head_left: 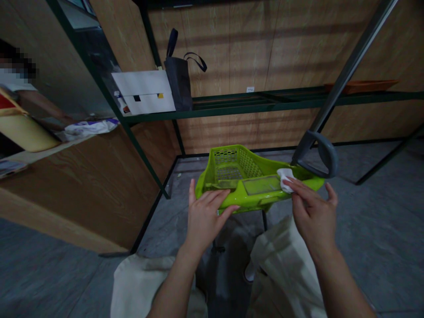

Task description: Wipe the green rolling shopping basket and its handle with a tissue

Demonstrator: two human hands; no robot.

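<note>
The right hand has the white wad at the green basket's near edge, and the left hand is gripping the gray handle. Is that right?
Not quite: the left hand is on the near edge of the green basket, not on the gray handle. The head view shows this. The right hand does have the white wad at that edge.

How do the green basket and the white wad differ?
Size: the green basket is far larger than the white wad. Form: the basket has walls with holes; the wad looks soft and crumpled. Hold: the left hand grips the basket's rim, while the right hand has the wad at its fingertips. Both are being touched.
</note>
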